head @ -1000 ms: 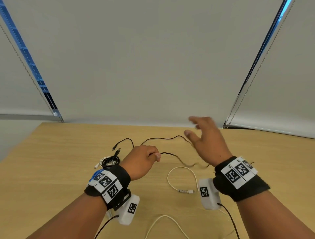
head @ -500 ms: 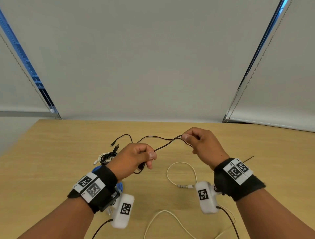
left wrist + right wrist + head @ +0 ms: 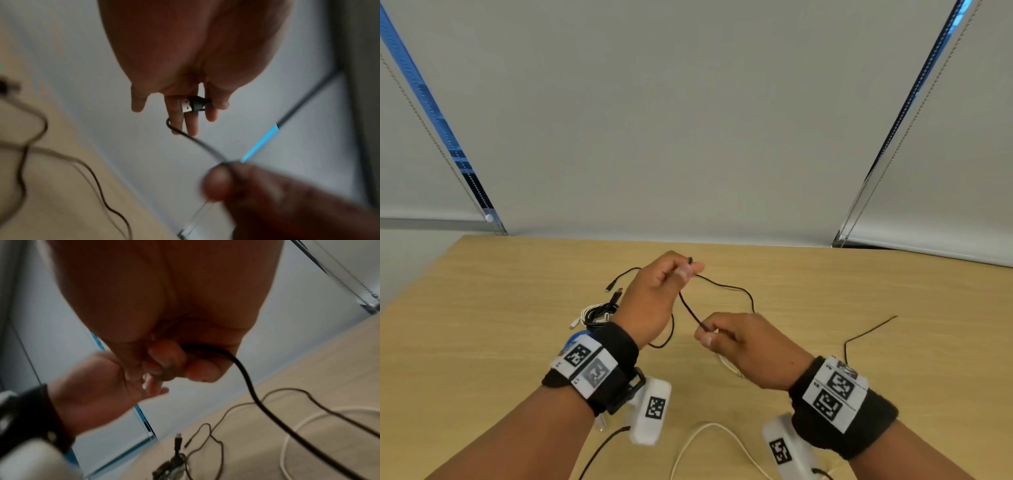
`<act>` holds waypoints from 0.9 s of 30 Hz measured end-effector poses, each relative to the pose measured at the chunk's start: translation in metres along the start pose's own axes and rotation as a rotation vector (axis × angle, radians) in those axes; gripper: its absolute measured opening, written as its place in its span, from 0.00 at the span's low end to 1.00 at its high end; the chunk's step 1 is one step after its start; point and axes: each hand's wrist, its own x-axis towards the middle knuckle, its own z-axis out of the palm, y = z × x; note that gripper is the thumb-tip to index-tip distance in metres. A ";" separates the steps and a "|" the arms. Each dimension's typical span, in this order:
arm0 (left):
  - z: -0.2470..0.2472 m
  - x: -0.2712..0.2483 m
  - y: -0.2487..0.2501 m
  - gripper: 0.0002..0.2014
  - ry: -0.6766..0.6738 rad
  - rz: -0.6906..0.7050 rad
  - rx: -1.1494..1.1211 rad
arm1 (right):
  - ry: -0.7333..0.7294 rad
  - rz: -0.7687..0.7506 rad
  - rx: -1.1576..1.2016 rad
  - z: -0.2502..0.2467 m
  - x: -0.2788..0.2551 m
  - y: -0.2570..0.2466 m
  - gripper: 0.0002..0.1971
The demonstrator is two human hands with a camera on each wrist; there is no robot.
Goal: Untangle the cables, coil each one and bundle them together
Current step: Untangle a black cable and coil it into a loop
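Note:
A thin black cable (image 3: 726,285) runs between my two hands above the wooden table (image 3: 482,308). My left hand (image 3: 654,298) is raised and pinches the cable near its USB plug (image 3: 190,104), which lies against the fingers in the left wrist view. My right hand (image 3: 736,342) is lower and nearer to me, pinching the same black cable (image 3: 246,379) between thumb and fingers. A loop of it hangs under the left hand, and the rest trails across the table to the right (image 3: 873,330). A white cable (image 3: 705,435) lies on the table by my wrists.
A small bundle of coiled black and white cables (image 3: 599,311) sits on the table left of my left hand, with loose plugs (image 3: 616,293) beside it. Grey window blinds (image 3: 688,120) rise behind the table's far edge.
My right hand closed on the black cable and drew it down towards me. My left hand rose and moved forward with the plug end.

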 end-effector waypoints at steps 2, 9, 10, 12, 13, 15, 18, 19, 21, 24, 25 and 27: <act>0.001 -0.004 -0.005 0.10 -0.070 -0.030 0.162 | 0.087 -0.046 -0.009 -0.016 0.001 -0.006 0.11; 0.021 -0.023 -0.001 0.15 -0.246 -0.189 -0.166 | 0.307 -0.054 0.200 -0.043 0.010 -0.011 0.05; 0.021 -0.023 0.001 0.15 -0.247 -0.177 -0.204 | 0.283 -0.050 0.289 -0.042 0.009 -0.012 0.05; 0.021 -0.022 0.005 0.14 -0.260 -0.147 -0.263 | 0.253 -0.063 0.378 -0.040 0.010 -0.012 0.05; 0.021 -0.022 0.006 0.13 -0.277 -0.134 -0.293 | 0.242 -0.077 0.390 -0.040 0.010 -0.012 0.05; 0.022 -0.022 0.009 0.13 -0.306 -0.116 -0.348 | 0.236 -0.100 0.391 -0.040 0.013 -0.015 0.06; 0.013 -0.022 0.016 0.13 -0.319 -0.129 -0.468 | 0.291 -0.108 0.355 -0.046 0.016 -0.014 0.05; 0.009 -0.022 0.018 0.12 -0.336 -0.137 -0.535 | 0.307 -0.091 0.358 -0.050 0.017 -0.012 0.06; 0.002 -0.022 0.023 0.12 -0.377 -0.137 -0.683 | 0.290 -0.032 0.389 -0.056 0.017 -0.005 0.07; 0.000 -0.018 0.028 0.12 -0.347 -0.083 -0.838 | 0.158 0.031 0.337 -0.050 0.013 0.002 0.10; 0.001 -0.015 0.030 0.12 -0.297 -0.067 -0.844 | 0.116 0.041 0.296 -0.045 0.012 0.002 0.10; 0.001 -0.011 0.030 0.11 -0.165 -0.047 -0.795 | 0.051 0.048 0.220 -0.035 0.009 0.000 0.11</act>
